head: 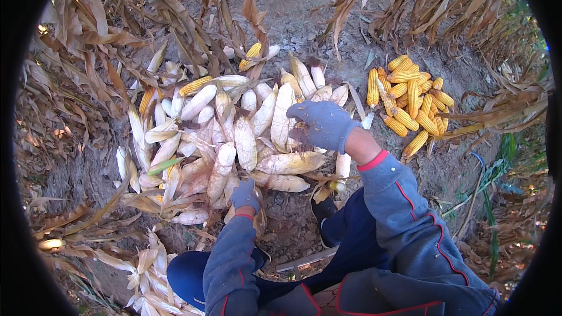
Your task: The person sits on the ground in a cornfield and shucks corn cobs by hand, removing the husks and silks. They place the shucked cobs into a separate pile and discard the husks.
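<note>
My right hand (326,123), in a grey glove, is over the right side of a heap of corn ears in pale husks (268,116). Its fingers curl down beside an upright pale ear (282,116). Whether they grip anything is hidden under the glove. Lower down, my gloved left hand (244,195) is at the heap's near edge, close to a husked ear lying flat (281,181). The back of that hand faces me and its fingertips are hard to make out. Dark reddish silk is strewn over the heap.
Bare yellow cobs (412,96) are piled on the soil at the right. Torn husks (151,272) lie at the lower left, near my knee. Dry corn stalks (219,4) stand around the far side. A low stool-like frame (307,260) shows between my legs.
</note>
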{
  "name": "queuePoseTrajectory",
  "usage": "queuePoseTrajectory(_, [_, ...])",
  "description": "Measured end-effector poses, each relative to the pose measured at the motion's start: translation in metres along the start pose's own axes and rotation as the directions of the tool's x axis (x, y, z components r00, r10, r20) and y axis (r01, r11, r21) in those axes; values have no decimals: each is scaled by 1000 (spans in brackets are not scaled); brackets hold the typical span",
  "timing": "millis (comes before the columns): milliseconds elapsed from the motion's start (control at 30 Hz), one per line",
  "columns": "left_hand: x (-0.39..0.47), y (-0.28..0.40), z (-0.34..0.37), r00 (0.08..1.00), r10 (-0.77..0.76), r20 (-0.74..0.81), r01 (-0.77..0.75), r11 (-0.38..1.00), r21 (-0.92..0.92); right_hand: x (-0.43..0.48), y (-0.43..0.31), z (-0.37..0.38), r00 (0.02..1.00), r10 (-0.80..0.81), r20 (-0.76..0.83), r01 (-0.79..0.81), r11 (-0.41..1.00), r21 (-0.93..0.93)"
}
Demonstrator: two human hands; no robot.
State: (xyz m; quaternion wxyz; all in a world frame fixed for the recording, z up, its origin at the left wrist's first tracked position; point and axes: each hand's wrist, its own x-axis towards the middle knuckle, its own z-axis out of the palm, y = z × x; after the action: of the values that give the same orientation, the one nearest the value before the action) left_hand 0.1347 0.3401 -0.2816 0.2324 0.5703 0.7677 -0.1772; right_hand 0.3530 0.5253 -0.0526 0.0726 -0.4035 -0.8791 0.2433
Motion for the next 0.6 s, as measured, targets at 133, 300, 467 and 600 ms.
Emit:
queuePoseTrajectory(133, [1, -33, 1, 996, -30, -90, 17, 990, -137, 1, -2, 2, 998, 33, 56, -31, 999, -29])
queuePoseTrajectory(300, [17, -89, -37, 952, -78, -296, 33, 988, -152, 1, -12, 9, 981, 0, 193, 12, 998, -60])
queuePoseTrajectory(467, [-7, -99, -97, 807, -477, -347, -317, 145, -937, 2, -24, 15, 969, -25, 245, 29, 999, -14])
queuePoseTrajectory(600, [-36, -84, -153, 917, -273, -292, -378, -358, -854, 8, -29, 23, 962, -6, 274, -49, 980, 194])
